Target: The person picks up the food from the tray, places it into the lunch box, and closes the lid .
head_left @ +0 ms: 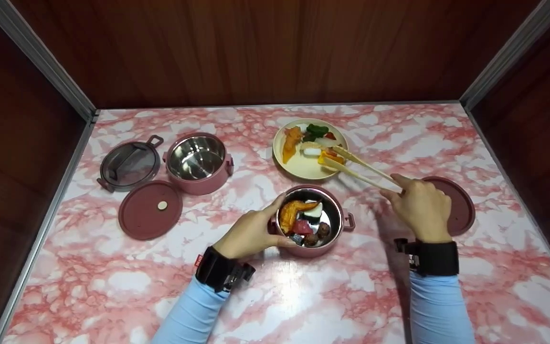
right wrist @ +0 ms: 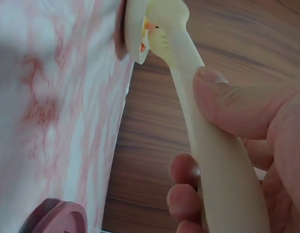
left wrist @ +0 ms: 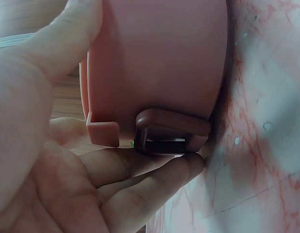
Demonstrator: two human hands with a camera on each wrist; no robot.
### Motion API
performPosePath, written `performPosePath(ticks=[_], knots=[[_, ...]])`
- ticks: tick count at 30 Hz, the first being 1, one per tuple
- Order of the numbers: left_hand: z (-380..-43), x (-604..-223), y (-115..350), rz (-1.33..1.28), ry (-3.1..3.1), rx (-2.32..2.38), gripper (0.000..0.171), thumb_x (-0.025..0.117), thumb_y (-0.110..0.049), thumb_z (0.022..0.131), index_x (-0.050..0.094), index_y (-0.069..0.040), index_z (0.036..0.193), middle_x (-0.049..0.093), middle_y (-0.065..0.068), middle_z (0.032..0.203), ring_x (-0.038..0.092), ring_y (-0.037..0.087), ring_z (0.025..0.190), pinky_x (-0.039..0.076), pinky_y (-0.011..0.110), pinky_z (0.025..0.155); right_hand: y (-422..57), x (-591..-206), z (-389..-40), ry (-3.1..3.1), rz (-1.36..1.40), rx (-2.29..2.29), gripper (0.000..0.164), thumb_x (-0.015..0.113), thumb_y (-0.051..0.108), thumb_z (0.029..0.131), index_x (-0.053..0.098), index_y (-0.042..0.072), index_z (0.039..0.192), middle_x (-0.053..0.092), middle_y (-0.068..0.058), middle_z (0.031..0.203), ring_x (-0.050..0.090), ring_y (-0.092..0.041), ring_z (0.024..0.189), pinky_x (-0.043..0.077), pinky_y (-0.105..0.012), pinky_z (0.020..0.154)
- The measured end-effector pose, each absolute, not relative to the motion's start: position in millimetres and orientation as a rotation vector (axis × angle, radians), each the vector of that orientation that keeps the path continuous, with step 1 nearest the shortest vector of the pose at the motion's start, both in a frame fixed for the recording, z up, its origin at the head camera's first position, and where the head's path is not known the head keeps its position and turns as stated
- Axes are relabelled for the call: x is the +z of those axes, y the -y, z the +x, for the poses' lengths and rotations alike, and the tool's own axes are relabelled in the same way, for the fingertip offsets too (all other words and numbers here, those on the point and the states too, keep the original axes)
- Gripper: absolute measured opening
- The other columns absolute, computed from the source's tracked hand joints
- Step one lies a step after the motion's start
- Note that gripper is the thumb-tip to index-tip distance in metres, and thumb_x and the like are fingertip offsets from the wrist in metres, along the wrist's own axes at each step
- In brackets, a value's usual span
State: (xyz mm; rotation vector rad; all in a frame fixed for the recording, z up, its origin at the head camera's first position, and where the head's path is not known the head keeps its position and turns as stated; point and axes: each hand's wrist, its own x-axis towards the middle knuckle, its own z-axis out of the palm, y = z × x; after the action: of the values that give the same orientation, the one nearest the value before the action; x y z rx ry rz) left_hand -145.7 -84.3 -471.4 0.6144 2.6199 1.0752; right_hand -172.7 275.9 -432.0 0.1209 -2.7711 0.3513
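Note:
My left hand (head_left: 251,234) holds the near pink pot (head_left: 313,252) by its left side. In the left wrist view, thumb and fingers curl about its wall (left wrist: 159,58) and side handle (left wrist: 172,121). Inside lie a browned chicken wing (head_left: 290,217), a white dark-edged slice (head_left: 313,211), a red piece (head_left: 302,228) and brown balls (head_left: 323,230). My right hand (head_left: 422,208) grips cream tongs (head_left: 351,172). Their tips are at a yellow food piece (head_left: 330,158) on the cream plate (head_left: 299,166); whether they pinch it, I cannot tell.
On the left stand a second pink pot (head_left: 203,186) with a bare steel inside, a glass lid (head_left: 129,165) and a dark pink lid (head_left: 146,220). Another dark pink lid (head_left: 461,205) lies behind my right hand. Brown panels (head_left: 275,52) wall in the table.

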Motion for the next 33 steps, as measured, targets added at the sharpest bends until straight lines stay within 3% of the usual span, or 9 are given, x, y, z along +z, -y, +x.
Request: performPosePath(ticks=[6, 15, 24, 33], knots=[[-146, -470, 85, 0.616, -2.633, 1.065, 0.115, 0.08, -0.061, 0.072, 0.019, -0.02, 0.16, 0.061, 0.022, 0.13, 0.062, 0.028, 0.111, 0.046, 0.038, 0.098, -264, -421, -167, 2.819, 0.106, 0.318, 0.044, 0.076, 0.04, 0.086, 0.072, 0.015, 0.122, 0.063, -0.03, 0.07, 0.051, -0.039, 0.046, 0.034, -0.049, 0.037], [-147, -471, 83, 0.625, -2.607, 1.088, 0.116, 0.079, -0.063, 0.071, 0.017, -0.023, 0.16, 0.056, 0.02, 0.137, 0.061, 0.03, 0.113, 0.046, 0.041, 0.099, -263, -395, -161, 2.944, 0.171, 0.265, 0.03, 0.074, 0.041, 0.087, 0.075, 0.018, 0.105, 0.059, -0.017, 0.064, 0.051, -0.035, 0.047, 0.034, -0.049, 0.038], [-147, -472, 85, 0.614, -2.61, 1.083, 0.118, 0.079, -0.064, 0.07, 0.017, -0.021, 0.16, 0.057, 0.02, 0.137, 0.061, 0.029, 0.114, 0.046, 0.04, 0.099, -245, -342, -195, 3.253, 0.271, 0.124, 0.03, 0.07, 0.045, 0.089, 0.075, 0.016, 0.085, 0.062, -0.008, 0.069, 0.056, -0.029, 0.059, 0.04, -0.043, 0.045], [-146, -472, 86, 0.651, -2.618, 1.095, 0.115, 0.079, -0.062, 0.072, 0.017, -0.023, 0.16, 0.06, 0.02, 0.133, 0.062, 0.031, 0.112, 0.047, 0.041, 0.098, -213, -302, -206, 3.245, 0.305, -0.157, 0.03, 0.071, 0.039, 0.082, 0.068, 0.011, 0.073, 0.059, -0.01, 0.065, 0.056, -0.031, 0.056, 0.042, -0.05, 0.043]])
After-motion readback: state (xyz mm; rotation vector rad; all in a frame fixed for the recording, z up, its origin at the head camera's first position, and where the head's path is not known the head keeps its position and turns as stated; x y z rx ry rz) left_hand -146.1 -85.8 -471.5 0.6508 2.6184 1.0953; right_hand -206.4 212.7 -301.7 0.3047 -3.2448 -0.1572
